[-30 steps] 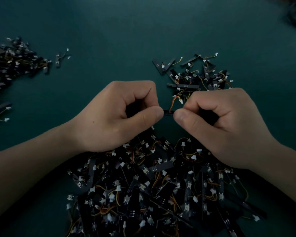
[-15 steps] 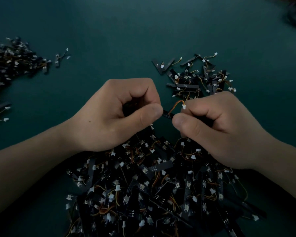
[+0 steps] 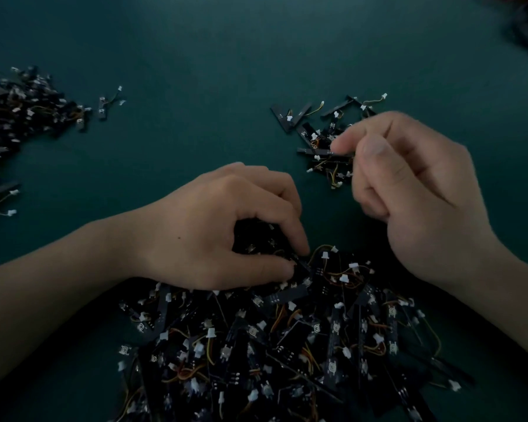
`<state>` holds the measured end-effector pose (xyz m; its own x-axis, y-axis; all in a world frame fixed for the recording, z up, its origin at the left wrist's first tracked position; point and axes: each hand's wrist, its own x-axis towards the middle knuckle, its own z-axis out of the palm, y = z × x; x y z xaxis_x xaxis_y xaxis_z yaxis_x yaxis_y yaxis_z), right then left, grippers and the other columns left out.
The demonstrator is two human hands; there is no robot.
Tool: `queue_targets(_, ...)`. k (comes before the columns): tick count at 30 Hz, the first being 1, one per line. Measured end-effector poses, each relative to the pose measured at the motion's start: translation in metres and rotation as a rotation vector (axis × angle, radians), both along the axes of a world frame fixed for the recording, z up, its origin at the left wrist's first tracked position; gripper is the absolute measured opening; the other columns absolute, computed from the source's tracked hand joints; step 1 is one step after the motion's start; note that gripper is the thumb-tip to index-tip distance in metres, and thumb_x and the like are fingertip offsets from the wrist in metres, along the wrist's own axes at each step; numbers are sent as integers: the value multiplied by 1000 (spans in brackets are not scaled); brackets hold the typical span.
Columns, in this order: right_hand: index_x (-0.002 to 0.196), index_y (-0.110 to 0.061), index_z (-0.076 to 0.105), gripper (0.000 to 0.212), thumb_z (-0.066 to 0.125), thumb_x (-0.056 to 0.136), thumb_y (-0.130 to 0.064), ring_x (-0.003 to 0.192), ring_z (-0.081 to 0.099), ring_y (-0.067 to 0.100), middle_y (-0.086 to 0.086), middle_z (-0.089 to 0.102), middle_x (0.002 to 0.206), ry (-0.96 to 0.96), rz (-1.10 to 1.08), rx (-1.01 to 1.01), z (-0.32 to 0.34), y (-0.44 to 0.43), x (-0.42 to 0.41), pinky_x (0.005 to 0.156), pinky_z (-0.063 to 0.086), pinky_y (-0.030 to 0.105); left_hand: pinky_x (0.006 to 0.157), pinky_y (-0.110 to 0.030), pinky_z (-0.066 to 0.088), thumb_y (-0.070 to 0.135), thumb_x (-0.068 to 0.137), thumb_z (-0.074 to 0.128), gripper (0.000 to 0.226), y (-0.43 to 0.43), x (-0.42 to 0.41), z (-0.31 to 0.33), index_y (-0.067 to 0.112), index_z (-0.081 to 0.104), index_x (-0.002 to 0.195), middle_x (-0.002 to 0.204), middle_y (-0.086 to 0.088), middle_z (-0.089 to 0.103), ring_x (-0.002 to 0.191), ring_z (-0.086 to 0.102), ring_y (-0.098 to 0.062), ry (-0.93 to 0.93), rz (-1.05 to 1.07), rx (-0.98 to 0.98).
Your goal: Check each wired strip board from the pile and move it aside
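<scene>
A moment ago both hands pinched one strip board together; now the right hand (image 3: 415,190) has carried it over the small pile (image 3: 323,138) on the far side of the tabletop (image 3: 211,71), and I cannot tell if its curled fingers still hold it. The left hand (image 3: 226,233) has dropped onto the big pile (image 3: 272,345) and is pinching another board there. So one board looks checked, and the next one is starting.
</scene>
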<state>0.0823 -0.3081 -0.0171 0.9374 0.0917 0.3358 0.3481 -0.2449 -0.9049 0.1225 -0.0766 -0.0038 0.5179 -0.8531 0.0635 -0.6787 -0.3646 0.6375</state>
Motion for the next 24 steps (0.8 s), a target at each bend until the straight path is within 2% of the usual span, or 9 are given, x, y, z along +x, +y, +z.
queue_targets(3, 99, -15, 66, 28, 47, 107, -33, 47, 37, 19, 10, 41, 55, 26, 39, -41, 0, 1, -2, 53, 37, 21, 90, -16, 37, 28, 85, 81, 6, -1, 0, 1, 27, 78, 90, 94, 17, 65, 93, 64, -5, -4, -15, -10)
queue_targets(6, 98, -17, 67, 30, 48, 106, -39, 47, 37, 27, 14, 42, 57, 49, 66, -89, 0, 2, -3, 46, 34, 36, 91, -16, 36, 24, 85, 80, 9, 0, 0, 1, 27, 72, 83, 91, 18, 66, 93, 65, -8, -13, -8, -2)
queue_targets(8, 98, -18, 68, 31, 48, 105, -41, 48, 38, 29, 13, 43, 56, 55, 69, -114, 1, 2, -4, 46, 34, 42, 91, -17, 36, 23, 85, 79, 9, -1, 0, 1, 27, 71, 86, 93, 18, 65, 94, 65, -8, -30, -17, -2)
queue_targets(11, 96, -20, 68, 30, 48, 105, -41, 49, 41, 28, 9, 44, 56, 52, 69, -147, 3, 2, -4, 48, 35, 44, 92, -23, 41, 25, 85, 79, 14, -2, 0, 1, 29, 74, 97, 101, 18, 65, 99, 66, -5, -22, -7, -8)
queue_targets(14, 93, -18, 68, 31, 47, 105, -38, 48, 41, 26, 7, 45, 56, 58, 90, -174, 3, 1, -4, 48, 36, 44, 89, -25, 45, 19, 85, 82, 9, -2, -1, -1, 27, 77, 88, 99, 17, 64, 93, 67, -8, -2, -4, -29)
queue_targets(17, 91, -16, 68, 32, 48, 105, -37, 48, 42, 25, 8, 45, 57, 63, 110, -193, 4, 2, -5, 48, 37, 44, 89, -20, 44, 12, 89, 81, 13, -2, 1, -1, 22, 75, 84, 96, 15, 65, 92, 68, -9, 8, -5, -33)
queue_targets(21, 90, -14, 68, 35, 47, 105, -37, 48, 44, 24, 9, 47, 57, 59, 124, -216, 4, 2, -6, 48, 37, 43, 89, -17, 40, 20, 90, 78, 8, 0, 1, 0, 22, 73, 96, 96, 15, 67, 94, 66, -9, -43, -43, -31)
queue_targets(24, 90, -12, 68, 37, 46, 105, -38, 47, 45, 25, 9, 48, 56, 67, 135, -231, 3, 1, -5, 49, 37, 44, 92, -28, 45, 29, 88, 80, 28, 2, 0, -3, 27, 73, 115, 111, 15, 61, 104, 63, -8, -70, -17, 2)
